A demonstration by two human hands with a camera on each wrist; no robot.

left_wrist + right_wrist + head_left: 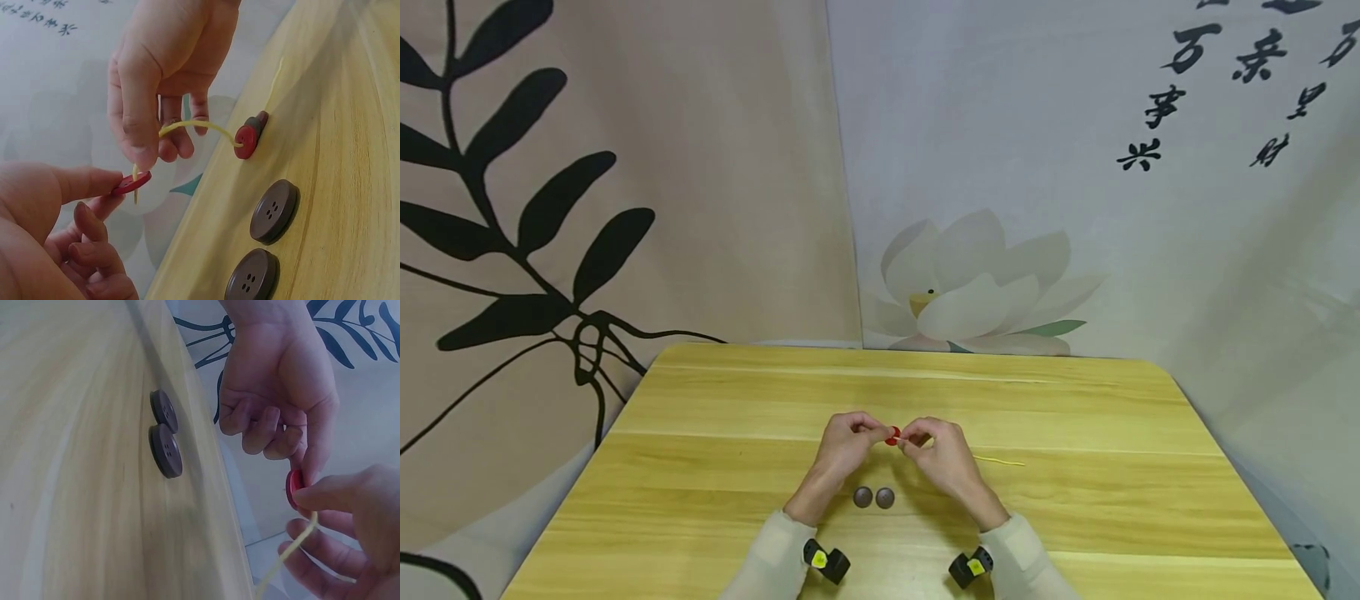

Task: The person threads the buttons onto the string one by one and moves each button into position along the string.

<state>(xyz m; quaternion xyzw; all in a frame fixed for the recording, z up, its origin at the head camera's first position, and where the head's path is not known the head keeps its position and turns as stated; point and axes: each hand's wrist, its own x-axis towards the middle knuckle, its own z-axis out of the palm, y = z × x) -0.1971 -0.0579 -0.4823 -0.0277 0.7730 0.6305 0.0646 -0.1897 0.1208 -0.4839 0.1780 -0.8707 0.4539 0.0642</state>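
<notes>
My left hand (pixel 847 442) pinches a red button (pixel 132 182) at its edge between thumb and forefinger, above the table. Close against it, my right hand (pixel 942 457) pinches a yellow cord (pixel 199 124) between thumb and forefinger. In the left wrist view the cord's end pokes out below the red button. From my right fingers the cord arcs to a second red button (pixel 245 142) on the table, passing into its hole. Behind that one sit a grey-green button (pixel 253 122) and a dark red button (pixel 263 119), with more cord trailing beyond.
Two big dark brown buttons (pixel 274 211) with holes lie side by side on the wooden table (pixel 700 500), nearer me than my hands. Past the table's far edge hangs a printed cloth (pixel 760 167). Black cameras (pixel 826 560) are strapped at both wrists.
</notes>
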